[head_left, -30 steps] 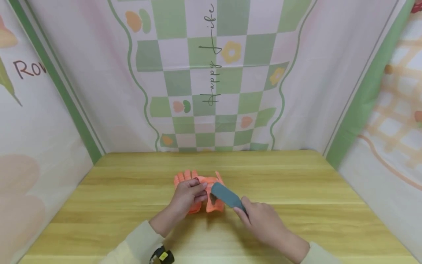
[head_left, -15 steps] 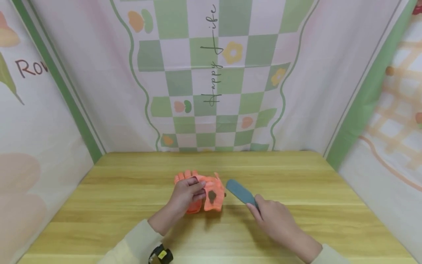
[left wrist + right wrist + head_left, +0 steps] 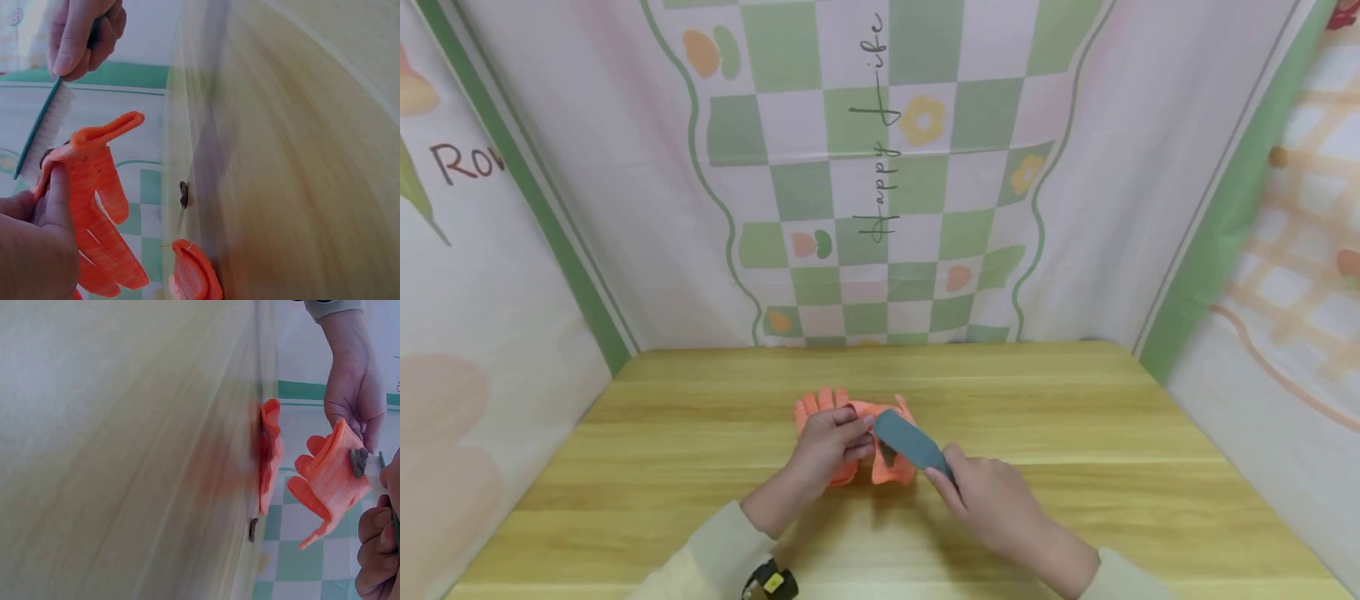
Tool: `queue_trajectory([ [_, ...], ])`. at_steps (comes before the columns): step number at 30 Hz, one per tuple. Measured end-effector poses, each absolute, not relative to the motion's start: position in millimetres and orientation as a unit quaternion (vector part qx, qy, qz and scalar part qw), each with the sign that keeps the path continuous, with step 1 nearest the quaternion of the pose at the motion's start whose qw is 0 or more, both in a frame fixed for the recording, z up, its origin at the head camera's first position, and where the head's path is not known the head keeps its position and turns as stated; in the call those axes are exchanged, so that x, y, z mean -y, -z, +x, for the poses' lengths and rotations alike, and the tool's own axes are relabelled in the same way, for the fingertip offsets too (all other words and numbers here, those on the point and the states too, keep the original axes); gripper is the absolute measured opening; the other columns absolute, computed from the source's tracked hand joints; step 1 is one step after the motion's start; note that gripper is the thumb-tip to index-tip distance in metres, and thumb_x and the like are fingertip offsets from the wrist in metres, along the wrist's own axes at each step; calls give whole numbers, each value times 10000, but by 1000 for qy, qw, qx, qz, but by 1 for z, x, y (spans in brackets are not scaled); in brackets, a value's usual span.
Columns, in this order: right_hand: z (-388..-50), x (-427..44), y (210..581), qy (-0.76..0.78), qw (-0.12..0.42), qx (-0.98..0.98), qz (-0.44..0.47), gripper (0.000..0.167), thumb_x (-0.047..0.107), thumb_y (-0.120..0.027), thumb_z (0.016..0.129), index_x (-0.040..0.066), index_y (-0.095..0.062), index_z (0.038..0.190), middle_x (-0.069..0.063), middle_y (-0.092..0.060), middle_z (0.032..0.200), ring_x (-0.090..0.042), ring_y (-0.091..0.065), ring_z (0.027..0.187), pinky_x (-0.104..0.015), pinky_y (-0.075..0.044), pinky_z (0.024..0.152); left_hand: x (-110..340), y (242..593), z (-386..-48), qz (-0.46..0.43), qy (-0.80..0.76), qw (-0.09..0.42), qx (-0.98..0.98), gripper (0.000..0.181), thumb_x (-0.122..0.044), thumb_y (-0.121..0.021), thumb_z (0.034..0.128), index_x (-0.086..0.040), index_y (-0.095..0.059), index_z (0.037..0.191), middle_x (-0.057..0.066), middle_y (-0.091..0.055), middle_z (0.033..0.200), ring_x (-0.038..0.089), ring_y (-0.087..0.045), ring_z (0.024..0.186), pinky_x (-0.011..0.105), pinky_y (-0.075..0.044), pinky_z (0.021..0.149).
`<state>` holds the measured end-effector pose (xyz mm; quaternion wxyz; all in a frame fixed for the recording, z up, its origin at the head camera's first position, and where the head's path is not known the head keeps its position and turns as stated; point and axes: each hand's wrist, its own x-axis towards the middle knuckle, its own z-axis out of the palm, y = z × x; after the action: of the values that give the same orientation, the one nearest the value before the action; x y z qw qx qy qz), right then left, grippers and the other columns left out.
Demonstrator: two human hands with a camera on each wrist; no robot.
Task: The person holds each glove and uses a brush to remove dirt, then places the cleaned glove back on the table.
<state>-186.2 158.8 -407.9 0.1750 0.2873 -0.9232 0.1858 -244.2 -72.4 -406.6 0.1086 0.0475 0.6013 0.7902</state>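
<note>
My left hand (image 3: 820, 450) pinches an orange knitted glove (image 3: 334, 469) by its edge and holds it above the table, its fingers hanging loose. On the glove's surface sits a dark brown lump (image 3: 358, 461). My right hand (image 3: 1000, 504) grips the handle of a teal brush (image 3: 913, 442). In the right wrist view the pale bristles (image 3: 374, 466) touch the lump. Seen from the head, the brush back covers most of that spot. A second orange glove (image 3: 197, 272) lies on the table under my left hand, partly hidden by it.
The wood-grain table (image 3: 1075, 417) extends around both hands. A small dark piece (image 3: 183, 194) lies on it close to the second glove. Behind stands a green-and-white checked curtain (image 3: 865, 183), with printed cloth at both sides. A black wrist device (image 3: 770, 581) shows below the left sleeve.
Half a second ago the brush was off to the right, with the brown patch on the glove in plain sight. It is now back left over the glove. My left hand has barely moved.
</note>
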Motion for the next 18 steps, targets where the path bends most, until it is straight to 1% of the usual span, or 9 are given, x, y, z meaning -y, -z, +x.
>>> queue_trajectory([
  [3, -186, -158, 410, -186, 169, 926, 282, 243, 278, -563, 1000, 136, -478, 822, 145, -342, 571, 14, -295, 447, -159, -293, 377, 72, 405, -243, 45, -794, 112, -596, 235, -21, -587, 963, -41, -540, 734, 44, -611, 716, 85, -643, 667, 263, -582, 698],
  [6, -187, -159, 412, -185, 169, 926, 281, 241, 279, -560, 1001, 130, -486, 827, 143, -348, 576, 10, -302, 449, -164, -297, 378, 73, 404, -242, 38, -795, 111, -595, 206, -18, -589, 961, -33, -566, 756, 44, -599, 706, 81, -636, 655, 254, -581, 689],
  [14, -186, -166, 415, -178, 165, 929, 281, 235, 272, -572, 996, 144, -472, 827, 144, -334, 571, 19, -286, 448, -161, -285, 378, 72, 404, -241, 35, -792, 109, -600, 386, -23, -590, 961, -82, -360, 657, 42, -530, 698, 101, -633, 695, 291, -585, 721],
  [16, -186, -168, 416, -180, 167, 926, 285, 231, 260, -575, 995, 143, -471, 826, 145, -330, 571, 25, -274, 446, -155, -274, 373, 72, 405, -241, 40, -791, 108, -601, 384, -23, -588, 963, -80, -366, 654, 46, -540, 711, 111, -633, 693, 296, -585, 723],
  [18, -186, -170, 418, -175, 171, 926, 286, 230, 260, -577, 994, 142, -472, 827, 147, -326, 571, 30, -266, 446, -149, -266, 372, 71, 406, -242, 43, -790, 109, -602, 342, -23, -588, 963, -64, -425, 665, 50, -563, 725, 117, -638, 687, 300, -586, 726],
])
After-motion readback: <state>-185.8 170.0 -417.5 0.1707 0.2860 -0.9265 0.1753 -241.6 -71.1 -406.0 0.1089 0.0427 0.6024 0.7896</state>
